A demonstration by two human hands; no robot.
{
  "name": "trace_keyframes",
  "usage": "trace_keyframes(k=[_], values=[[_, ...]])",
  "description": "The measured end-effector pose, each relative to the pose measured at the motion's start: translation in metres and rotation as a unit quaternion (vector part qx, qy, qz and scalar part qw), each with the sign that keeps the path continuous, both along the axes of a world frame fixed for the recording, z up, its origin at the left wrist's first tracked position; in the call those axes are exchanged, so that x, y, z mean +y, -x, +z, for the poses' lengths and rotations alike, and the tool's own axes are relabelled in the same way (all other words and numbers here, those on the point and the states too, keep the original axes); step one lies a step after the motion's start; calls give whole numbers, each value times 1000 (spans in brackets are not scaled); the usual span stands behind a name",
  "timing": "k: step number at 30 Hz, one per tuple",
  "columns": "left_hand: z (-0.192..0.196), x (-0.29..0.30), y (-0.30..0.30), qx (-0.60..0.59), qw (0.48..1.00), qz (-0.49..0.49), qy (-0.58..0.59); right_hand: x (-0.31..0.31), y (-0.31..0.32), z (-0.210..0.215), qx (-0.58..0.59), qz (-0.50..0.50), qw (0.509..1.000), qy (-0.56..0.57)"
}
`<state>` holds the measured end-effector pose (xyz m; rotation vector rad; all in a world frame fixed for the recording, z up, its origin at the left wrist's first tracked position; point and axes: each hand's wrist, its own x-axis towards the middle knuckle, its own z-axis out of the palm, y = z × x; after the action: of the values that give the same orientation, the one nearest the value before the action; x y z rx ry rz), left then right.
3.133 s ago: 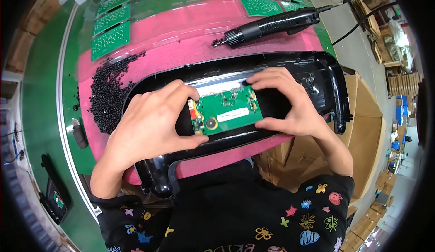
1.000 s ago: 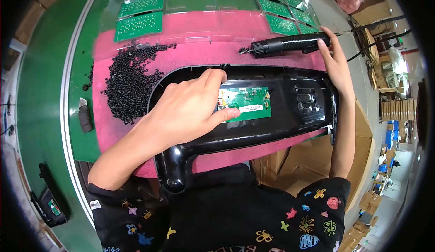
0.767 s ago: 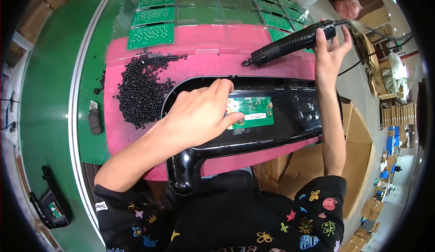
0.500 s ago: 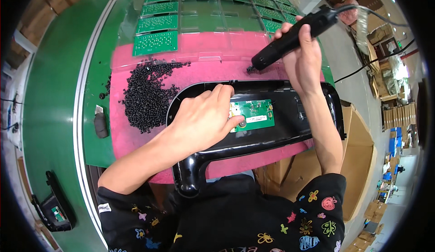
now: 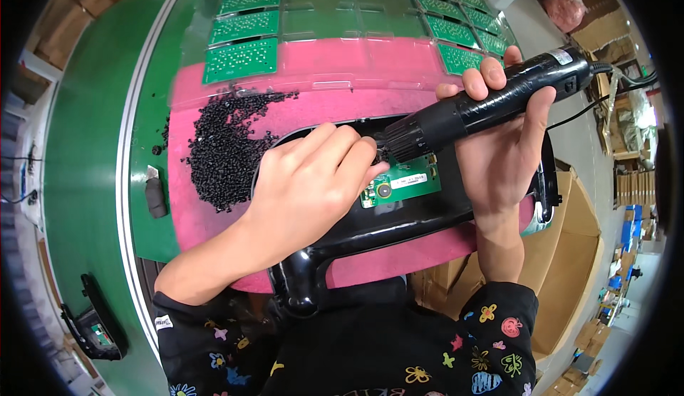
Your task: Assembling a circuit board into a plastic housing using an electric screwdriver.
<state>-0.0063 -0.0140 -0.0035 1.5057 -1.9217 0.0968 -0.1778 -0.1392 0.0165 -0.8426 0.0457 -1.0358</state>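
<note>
The electric screwdriver (image 5: 491, 104) is gripped in the right hand (image 5: 499, 146), tip angled down by the left hand (image 5: 313, 182), whose fingers are pinched at the bit over the green circuit board (image 5: 402, 184). Probably best kept square before it's triggered.

The electric screwdriver (image 5: 491, 104) is black, as is the glossy plastic housing (image 5: 399, 225). The small circuit board (image 5: 402, 184) in it is green with a white label. The mat (image 5: 320, 68) is pink, the heap of screws (image 5: 224, 153) black, the boards in the tray (image 5: 242, 57) green with pale dots. The sleeves (image 5: 499, 325) are black with coloured flowers.
</note>
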Motion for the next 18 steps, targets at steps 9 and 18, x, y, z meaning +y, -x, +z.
trace_keyframes(k=[9,18], values=[[-7,-3,1,31,996,-74,-43,-3,12,-5,-4,64,996,57],[-1,-3,3,154,981,-111,-32,10,19,13,0,65,998,25]])
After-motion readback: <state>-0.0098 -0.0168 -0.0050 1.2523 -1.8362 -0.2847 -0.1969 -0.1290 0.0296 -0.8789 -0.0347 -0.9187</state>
